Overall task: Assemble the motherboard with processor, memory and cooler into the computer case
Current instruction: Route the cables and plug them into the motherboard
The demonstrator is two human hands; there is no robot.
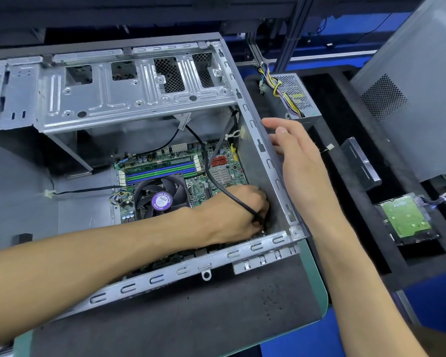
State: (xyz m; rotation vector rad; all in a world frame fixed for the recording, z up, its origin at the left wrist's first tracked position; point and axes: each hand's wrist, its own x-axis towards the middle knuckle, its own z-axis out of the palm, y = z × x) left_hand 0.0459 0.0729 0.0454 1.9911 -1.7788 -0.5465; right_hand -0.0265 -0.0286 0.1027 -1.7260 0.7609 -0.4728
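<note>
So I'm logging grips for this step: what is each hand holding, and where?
Left hand pinches the black cable at its lower end, by the motherboard. Right hand rests open on the case wall.

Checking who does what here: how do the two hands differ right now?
The left hand reaches down inside the computer case, over the motherboard; the right hand stays up at the case's right wall. The left hand's fingers are curled at a black cable; the right hand's fingers lie open over the wall's rim, holding no part. Both are bare.
</note>
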